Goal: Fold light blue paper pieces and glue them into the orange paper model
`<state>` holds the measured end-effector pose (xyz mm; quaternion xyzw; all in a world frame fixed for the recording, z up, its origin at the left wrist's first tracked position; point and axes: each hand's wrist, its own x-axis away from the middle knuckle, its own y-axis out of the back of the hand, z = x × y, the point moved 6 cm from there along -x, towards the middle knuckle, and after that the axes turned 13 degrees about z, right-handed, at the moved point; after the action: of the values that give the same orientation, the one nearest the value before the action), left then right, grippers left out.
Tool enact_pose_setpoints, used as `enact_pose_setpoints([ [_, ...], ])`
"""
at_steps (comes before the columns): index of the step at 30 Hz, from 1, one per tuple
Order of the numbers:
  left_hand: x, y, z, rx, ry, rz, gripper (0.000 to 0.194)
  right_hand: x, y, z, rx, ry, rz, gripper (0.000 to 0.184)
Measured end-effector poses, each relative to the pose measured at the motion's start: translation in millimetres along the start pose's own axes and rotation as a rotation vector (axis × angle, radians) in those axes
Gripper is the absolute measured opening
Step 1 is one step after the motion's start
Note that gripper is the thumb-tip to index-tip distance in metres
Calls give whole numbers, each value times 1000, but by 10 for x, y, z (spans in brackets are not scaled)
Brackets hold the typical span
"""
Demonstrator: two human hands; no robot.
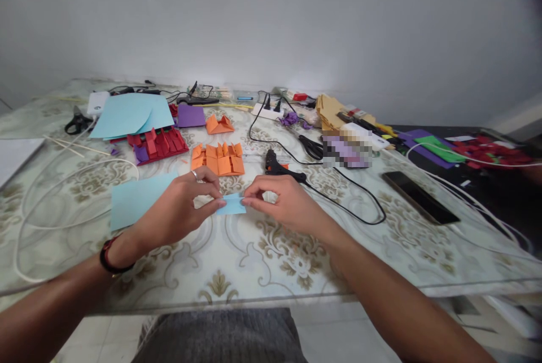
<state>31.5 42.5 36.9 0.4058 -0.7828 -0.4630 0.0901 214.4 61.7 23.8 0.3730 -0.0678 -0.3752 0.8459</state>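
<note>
Between my two hands is a small piece of light blue paper with what looks like a crease across it. My left hand pinches its left end between thumb and fingers. At the right end, my right hand grips it the same way. A larger light blue sheet lies partly under my left hand and forearm. Just beyond the hands sit folded orange paper pieces, with one more orange piece behind them. A black glue gun rests past my right hand.
Light blue sheets and folded red paper pieces lie at the back left, near black-handled scissors. More scissors and a power strip are behind the glue gun. A phone and loose cables lie at right.
</note>
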Motion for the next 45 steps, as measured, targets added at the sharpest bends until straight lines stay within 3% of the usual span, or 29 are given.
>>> enact_pose_setpoints([
  [5,3,-28,-22,14,-40,8,8,4,-32,63,-10,59,2,11],
  [12,-2,-2,-98,26,-90,23,27,37,90,106,-22,121,-103,14],
  [15,-2,30,-79,49,-85,-26,25,34,86,116,-41,156,-75,5],
  [19,10,43,-53,130,-71,-33,20,30,34,148,-72,205,-52,13],
  [23,24,15,-71,228,-68,20,15,26,-46,87,-234,99,-17,20],
  [26,25,3,-115,126,-83,7,5,24,-132,42,-375,42,45,29],
  [32,13,-35,-169,35,-131,-13,16,4,-252,-51,-481,-32,112,49],
  [45,26,-28,-144,37,-194,-117,18,-13,-292,-43,-717,-9,116,21],
])
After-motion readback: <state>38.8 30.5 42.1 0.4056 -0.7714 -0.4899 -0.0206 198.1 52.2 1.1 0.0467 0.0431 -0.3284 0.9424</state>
